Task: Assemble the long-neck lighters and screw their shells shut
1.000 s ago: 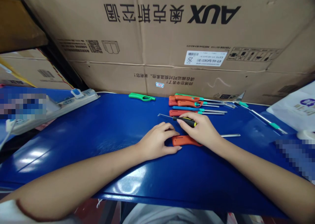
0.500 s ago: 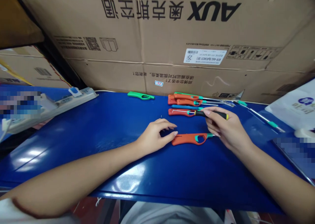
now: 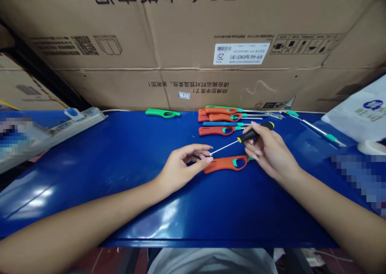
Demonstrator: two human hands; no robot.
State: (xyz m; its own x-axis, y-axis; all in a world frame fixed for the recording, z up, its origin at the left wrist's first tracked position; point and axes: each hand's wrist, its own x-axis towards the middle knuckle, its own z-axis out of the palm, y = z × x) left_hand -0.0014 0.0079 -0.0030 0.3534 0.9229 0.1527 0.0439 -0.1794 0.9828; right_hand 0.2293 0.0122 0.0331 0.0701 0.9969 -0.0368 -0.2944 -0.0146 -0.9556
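My right hand (image 3: 268,151) is wrapped round a screwdriver (image 3: 249,135) with a black and yellow handle, its thin shaft slanting down to the left. At the shaft's end my left hand (image 3: 182,165) curls in a pinch, thumb and fingers closing about the tip. A tiny light piece shows there, too small to name. Just beneath lies an orange gas lighter (image 3: 221,164) with a green trigger; my left thumb is by its butt end, and my right fingers hide its nozzle.
Behind my hands lie several red and orange lighters (image 3: 214,131) and a blue one (image 3: 217,124). A green lighter body (image 3: 161,113) is farther left. A power strip (image 3: 80,123), a large carton (image 3: 126,81) and a white bag (image 3: 356,109) border the blue table (image 3: 120,145).
The screwdriver's tip has come down from above the back lighters to my left fingertips. My left fingers have drawn closer together. The whole view has shifted a little.
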